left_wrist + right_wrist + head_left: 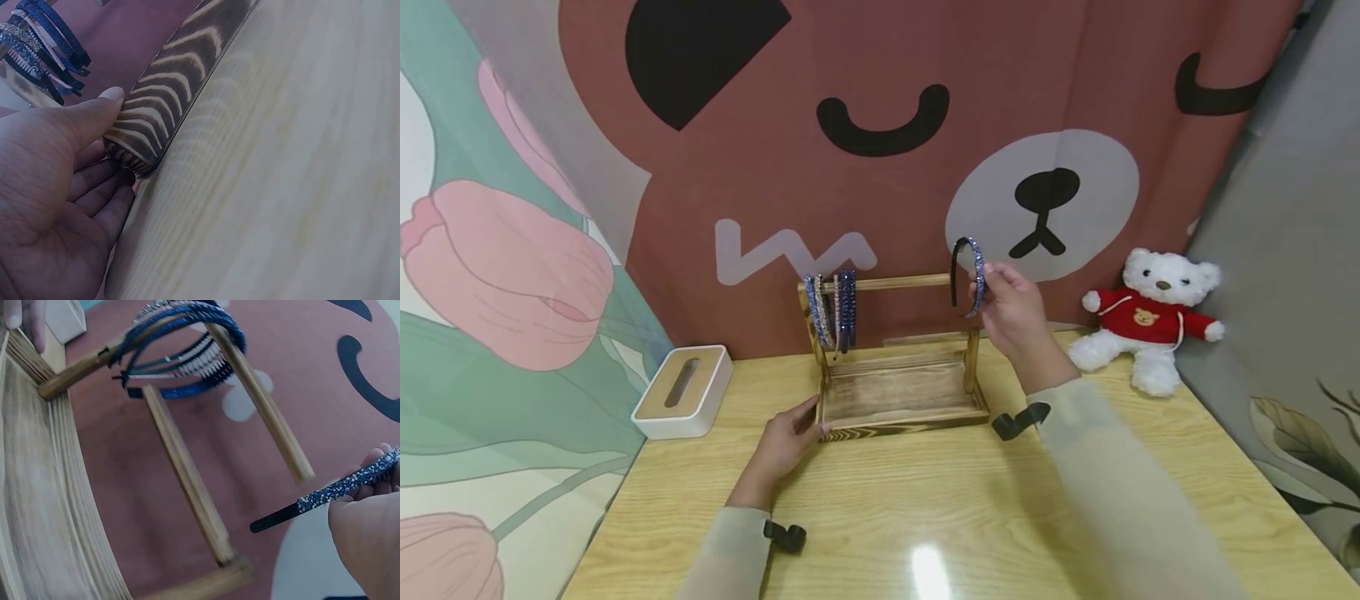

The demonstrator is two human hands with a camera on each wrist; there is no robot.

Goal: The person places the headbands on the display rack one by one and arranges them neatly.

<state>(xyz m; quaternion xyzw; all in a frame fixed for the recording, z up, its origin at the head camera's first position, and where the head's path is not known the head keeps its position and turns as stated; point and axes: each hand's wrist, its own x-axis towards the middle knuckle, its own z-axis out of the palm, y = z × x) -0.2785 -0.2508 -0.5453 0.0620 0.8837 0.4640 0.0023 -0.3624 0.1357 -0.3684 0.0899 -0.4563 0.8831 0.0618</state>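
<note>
A wooden headband stand point(898, 427) with a tray base is on the table, and several glittery headbands point(842, 310) hang at the left end of its top bar. My right hand point(1017, 315) pinches a blue sequined headband point(978, 275) beside the bar's right end. In the right wrist view this headband point(350, 487) has a bare black tip, apart from the rods. My left hand point(784, 446) grips the front left corner of the stand's base. In the left wrist view the thumb point(103, 112) lies on the striped wood, with the fingers curled at the corner.
A white tissue box point(683, 392) with a wooden top stands left of the stand. At the right sits a white teddy bear point(1157, 321) in a red sweater. A curtain point(880, 200) printed with a bear's face hangs behind the table point(880, 508).
</note>
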